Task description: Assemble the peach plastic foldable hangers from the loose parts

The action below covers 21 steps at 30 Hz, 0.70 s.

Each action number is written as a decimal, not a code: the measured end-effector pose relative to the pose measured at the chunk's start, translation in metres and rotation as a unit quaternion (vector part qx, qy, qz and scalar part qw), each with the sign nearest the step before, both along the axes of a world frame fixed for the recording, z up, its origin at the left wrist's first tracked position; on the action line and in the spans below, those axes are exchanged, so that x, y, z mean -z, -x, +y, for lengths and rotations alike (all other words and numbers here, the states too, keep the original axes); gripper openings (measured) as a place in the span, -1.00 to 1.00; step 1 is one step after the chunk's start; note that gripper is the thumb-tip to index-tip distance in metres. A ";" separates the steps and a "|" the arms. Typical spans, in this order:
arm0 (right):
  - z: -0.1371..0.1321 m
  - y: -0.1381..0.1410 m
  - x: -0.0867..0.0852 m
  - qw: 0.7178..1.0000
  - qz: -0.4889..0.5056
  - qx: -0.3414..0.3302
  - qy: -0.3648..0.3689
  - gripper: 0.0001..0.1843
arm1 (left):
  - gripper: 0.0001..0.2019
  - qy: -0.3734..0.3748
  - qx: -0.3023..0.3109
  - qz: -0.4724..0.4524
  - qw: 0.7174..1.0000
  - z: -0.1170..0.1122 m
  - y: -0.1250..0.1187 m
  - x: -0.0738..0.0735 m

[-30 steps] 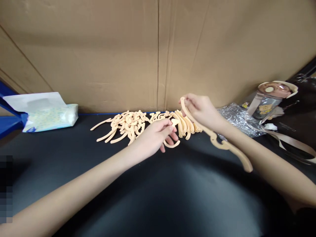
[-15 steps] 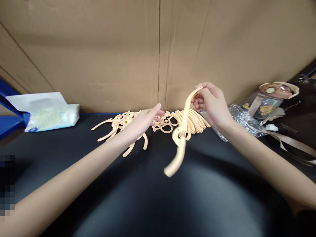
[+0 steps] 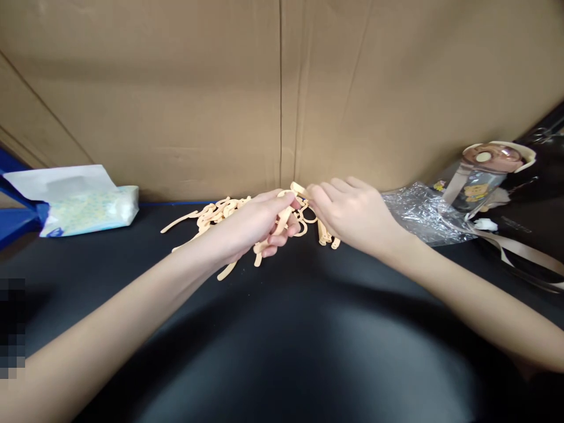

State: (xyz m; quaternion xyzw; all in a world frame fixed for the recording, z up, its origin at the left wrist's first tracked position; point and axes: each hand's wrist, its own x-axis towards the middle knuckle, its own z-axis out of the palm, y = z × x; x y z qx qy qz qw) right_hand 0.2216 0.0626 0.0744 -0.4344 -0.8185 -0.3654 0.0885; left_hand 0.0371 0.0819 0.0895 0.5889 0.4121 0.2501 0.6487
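Observation:
A heap of pale orange curved plastic strips [image 3: 211,214] lies on the black table [image 3: 282,341] against the cardboard wall. My left hand [image 3: 251,226] is closed around one strip [image 3: 282,222], fingers curled under it. My right hand [image 3: 352,214] lies over the right end of the heap, its fingers bent and pinching the top end of a strip [image 3: 298,189] where the two hands meet. A few strip ends [image 3: 328,239] stick out under my right hand.
A pack of wet wipes [image 3: 83,205] lies at the far left beside a blue frame [image 3: 17,220]. At the right are crinkled clear plastic [image 3: 423,217], a water bottle with a brown lid [image 3: 480,173] and a beige strap [image 3: 520,252]. A cardboard wall [image 3: 282,88] stands behind.
My right hand has come down from holding a long strip up in the air to the heap. My left hand has closed on a strip, and the two hands now meet.

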 end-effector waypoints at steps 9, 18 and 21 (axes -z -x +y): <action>0.007 0.004 0.027 0.998 0.030 -0.013 -0.045 -0.68 | -0.79 0.128 0.070 -0.091 0.985 -0.008 -0.001 0.000; 0.016 0.002 0.036 0.993 0.028 -0.019 0.114 -0.78 | -0.76 0.185 0.012 -0.059 0.981 -0.003 -0.005 0.011; 0.016 0.001 0.033 0.989 0.036 -0.009 0.140 -0.79 | -0.74 0.170 0.033 -0.024 0.985 -0.001 -0.002 0.010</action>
